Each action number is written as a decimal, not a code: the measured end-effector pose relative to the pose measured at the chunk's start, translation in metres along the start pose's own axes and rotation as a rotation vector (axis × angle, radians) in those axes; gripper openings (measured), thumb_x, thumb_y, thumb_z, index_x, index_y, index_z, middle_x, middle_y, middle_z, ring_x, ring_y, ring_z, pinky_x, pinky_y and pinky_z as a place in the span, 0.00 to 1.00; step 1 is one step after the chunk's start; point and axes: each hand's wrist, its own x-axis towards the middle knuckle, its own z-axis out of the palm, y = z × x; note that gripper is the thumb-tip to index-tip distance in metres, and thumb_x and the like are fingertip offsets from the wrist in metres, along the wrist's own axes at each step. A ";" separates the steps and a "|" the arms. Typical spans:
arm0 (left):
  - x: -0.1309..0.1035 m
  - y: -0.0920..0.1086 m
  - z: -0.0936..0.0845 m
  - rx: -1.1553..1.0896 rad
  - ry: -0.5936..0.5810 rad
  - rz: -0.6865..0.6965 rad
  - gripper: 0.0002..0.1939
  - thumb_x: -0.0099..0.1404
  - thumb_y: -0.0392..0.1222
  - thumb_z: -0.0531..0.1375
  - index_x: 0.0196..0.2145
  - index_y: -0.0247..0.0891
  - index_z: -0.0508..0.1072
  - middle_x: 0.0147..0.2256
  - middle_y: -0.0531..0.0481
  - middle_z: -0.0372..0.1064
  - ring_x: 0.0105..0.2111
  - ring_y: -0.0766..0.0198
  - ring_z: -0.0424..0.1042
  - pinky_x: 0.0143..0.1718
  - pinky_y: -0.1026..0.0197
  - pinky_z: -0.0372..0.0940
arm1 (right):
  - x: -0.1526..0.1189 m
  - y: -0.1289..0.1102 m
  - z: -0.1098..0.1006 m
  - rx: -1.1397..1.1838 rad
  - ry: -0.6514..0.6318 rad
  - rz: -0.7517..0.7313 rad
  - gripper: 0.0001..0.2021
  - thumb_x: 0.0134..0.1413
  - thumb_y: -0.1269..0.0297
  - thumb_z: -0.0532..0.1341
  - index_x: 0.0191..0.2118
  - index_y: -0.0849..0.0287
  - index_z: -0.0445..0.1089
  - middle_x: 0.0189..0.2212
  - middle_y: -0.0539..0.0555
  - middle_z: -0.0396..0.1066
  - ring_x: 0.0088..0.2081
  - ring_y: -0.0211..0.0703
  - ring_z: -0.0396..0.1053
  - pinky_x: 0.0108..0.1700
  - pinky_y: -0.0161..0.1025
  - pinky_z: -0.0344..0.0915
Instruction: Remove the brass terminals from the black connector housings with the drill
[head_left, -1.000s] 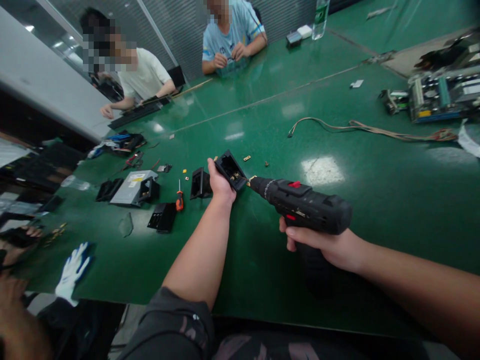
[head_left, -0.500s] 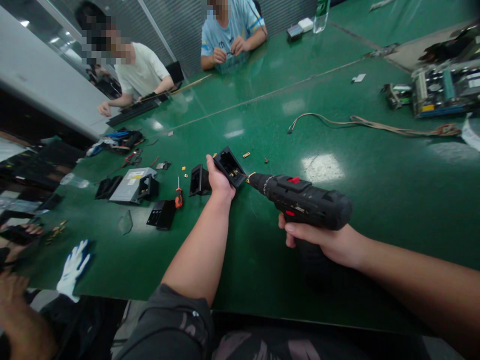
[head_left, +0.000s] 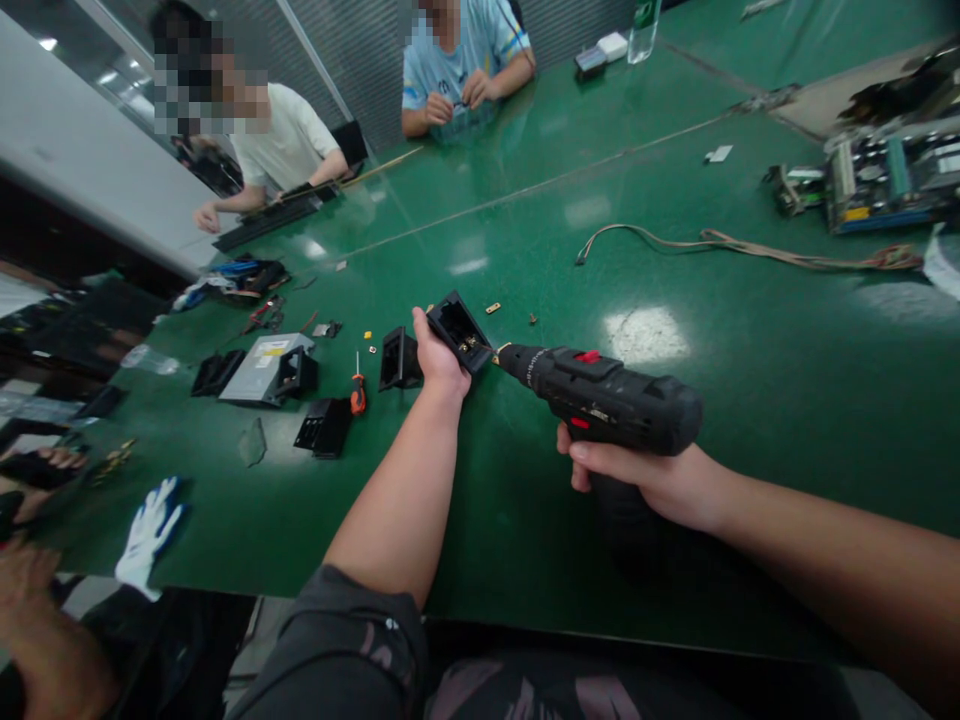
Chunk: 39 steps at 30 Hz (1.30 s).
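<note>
My left hand (head_left: pixel 441 362) is wrapped round a black plastic box-shaped housing (head_left: pixel 457 322), tilted with its open side toward me. Small brass-coloured pieces (head_left: pixel 469 344) show inside it. In my right hand (head_left: pixel 645 475) is a black cordless drill (head_left: pixel 600 390) with red buttons, held by its handle and pointing left. The drill's tip meets the housing's lower right edge, where a small brass-coloured part shows; whether it touches I cannot tell. Close to my left hand, a second black housing (head_left: pixel 395 358) lies on the green table (head_left: pixel 525 520).
Left of my hands lie an orange screwdriver (head_left: pixel 358 392), a black plastic part (head_left: pixel 324 428), a silver drive box (head_left: pixel 262 370) and a white glove (head_left: pixel 150 535). A cable (head_left: pixel 705 240) and circuit boards (head_left: pixel 877 180) are at right. Two people sit across; another person's arm (head_left: pixel 45 620) is at lower left.
Almost nothing differs. Both my hands, the housing and the drill keep the same position. A neighbouring person's hands at the far left have shifted slightly.
</note>
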 end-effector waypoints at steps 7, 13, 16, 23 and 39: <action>-0.003 0.001 0.003 0.006 0.002 -0.010 0.40 0.82 0.82 0.57 0.52 0.41 0.86 0.54 0.34 0.89 0.63 0.36 0.88 0.67 0.37 0.83 | -0.001 0.003 0.000 0.011 0.008 0.004 0.21 0.64 0.45 0.85 0.41 0.54 0.83 0.34 0.51 0.81 0.32 0.46 0.82 0.40 0.44 0.82; -0.001 0.000 0.001 0.008 -0.007 -0.014 0.41 0.81 0.83 0.58 0.56 0.41 0.86 0.54 0.35 0.89 0.61 0.37 0.89 0.67 0.37 0.83 | 0.000 0.004 0.001 0.018 0.008 0.014 0.21 0.63 0.44 0.86 0.41 0.54 0.83 0.34 0.51 0.82 0.32 0.46 0.82 0.40 0.45 0.82; 0.001 -0.001 0.000 0.014 -0.018 -0.016 0.42 0.80 0.84 0.57 0.56 0.41 0.86 0.53 0.35 0.89 0.61 0.36 0.89 0.67 0.36 0.83 | 0.000 0.002 0.001 0.018 0.010 0.002 0.22 0.62 0.44 0.86 0.40 0.54 0.82 0.34 0.50 0.81 0.31 0.45 0.81 0.39 0.44 0.82; -0.002 0.001 0.002 -0.005 0.001 -0.023 0.40 0.82 0.82 0.58 0.55 0.41 0.86 0.55 0.34 0.89 0.63 0.36 0.88 0.68 0.38 0.83 | 0.000 0.002 0.001 -0.001 0.007 0.000 0.20 0.65 0.45 0.84 0.42 0.54 0.82 0.34 0.51 0.82 0.31 0.47 0.82 0.39 0.45 0.83; 0.001 -0.001 0.000 -0.007 -0.002 -0.020 0.38 0.82 0.81 0.59 0.52 0.41 0.86 0.56 0.35 0.88 0.63 0.38 0.88 0.67 0.39 0.83 | -0.002 0.002 -0.001 0.010 -0.008 -0.007 0.20 0.66 0.45 0.85 0.41 0.55 0.83 0.34 0.52 0.83 0.32 0.46 0.82 0.40 0.44 0.82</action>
